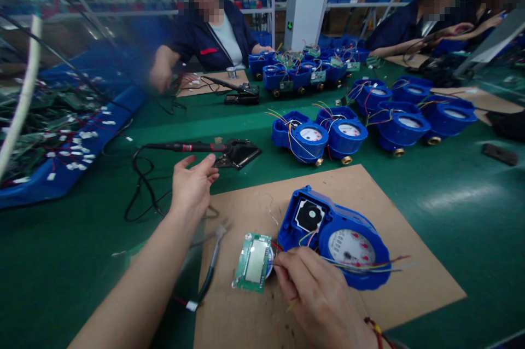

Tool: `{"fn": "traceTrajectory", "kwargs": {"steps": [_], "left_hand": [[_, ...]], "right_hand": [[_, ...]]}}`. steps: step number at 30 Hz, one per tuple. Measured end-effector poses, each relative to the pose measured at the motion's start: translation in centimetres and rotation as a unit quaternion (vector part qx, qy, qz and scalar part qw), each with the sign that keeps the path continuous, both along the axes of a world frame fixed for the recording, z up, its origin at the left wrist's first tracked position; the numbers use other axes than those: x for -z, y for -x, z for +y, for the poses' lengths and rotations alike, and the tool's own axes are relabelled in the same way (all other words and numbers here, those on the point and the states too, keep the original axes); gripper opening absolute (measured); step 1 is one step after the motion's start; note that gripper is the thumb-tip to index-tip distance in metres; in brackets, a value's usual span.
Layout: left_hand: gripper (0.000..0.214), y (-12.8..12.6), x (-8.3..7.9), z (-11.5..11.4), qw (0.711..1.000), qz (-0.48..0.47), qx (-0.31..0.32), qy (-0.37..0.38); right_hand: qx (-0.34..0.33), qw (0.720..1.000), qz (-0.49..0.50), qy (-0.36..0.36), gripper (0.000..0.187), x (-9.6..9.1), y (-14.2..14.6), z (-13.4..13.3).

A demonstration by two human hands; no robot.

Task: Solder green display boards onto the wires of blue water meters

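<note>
A blue water meter [340, 234] lies on a brown cardboard sheet [410, 283] in front of me, with coloured wires trailing from it. A green circuit board with a display [254, 262] lies just left of it. My right hand [320, 300] pinches the wires at the board's right edge. My left hand [192, 182] hovers open, fingers spread, just short of the soldering iron [192, 147] resting on its black stand [240, 153]. A black cable with a white connector [207, 278] lies by my left forearm.
Several more blue meters [353, 133] stand on the green table beyond the cardboard. A blue bin of circuit boards and wires [61, 135] sits at the left. A person in dark blue works opposite; two others sit at the far right. A phone [499, 154] lies to the right.
</note>
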State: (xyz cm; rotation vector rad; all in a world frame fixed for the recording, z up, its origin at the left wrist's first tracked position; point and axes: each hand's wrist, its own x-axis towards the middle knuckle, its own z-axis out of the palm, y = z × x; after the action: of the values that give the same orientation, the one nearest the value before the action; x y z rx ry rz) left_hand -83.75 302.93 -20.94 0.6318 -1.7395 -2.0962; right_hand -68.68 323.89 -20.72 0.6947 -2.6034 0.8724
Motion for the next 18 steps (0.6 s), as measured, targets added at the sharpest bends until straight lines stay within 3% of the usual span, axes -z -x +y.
{"fn": "traceTrajectory", "kwargs": {"steps": [12, 15, 18], "left_hand": [[0.028, 4.0, 1.6, -0.4, 0.989, 0.068, 0.0, 0.13], [0.026, 3.8, 1.0, -0.7, 0.978, 0.086, -0.027, 0.189], [0.028, 1.2, -1.1, -0.7, 0.952, 0.108, -0.091, 0.27]], "right_hand": [[0.011, 0.999, 0.016, -0.045, 0.017, 0.3, 0.2, 0.1], [0.015, 0.999, 0.004, -0.041, 0.016, 0.1, 0.4, 0.0], [0.013, 0.999, -0.002, -0.039, 0.017, 0.0, 0.5, 0.0]]}}
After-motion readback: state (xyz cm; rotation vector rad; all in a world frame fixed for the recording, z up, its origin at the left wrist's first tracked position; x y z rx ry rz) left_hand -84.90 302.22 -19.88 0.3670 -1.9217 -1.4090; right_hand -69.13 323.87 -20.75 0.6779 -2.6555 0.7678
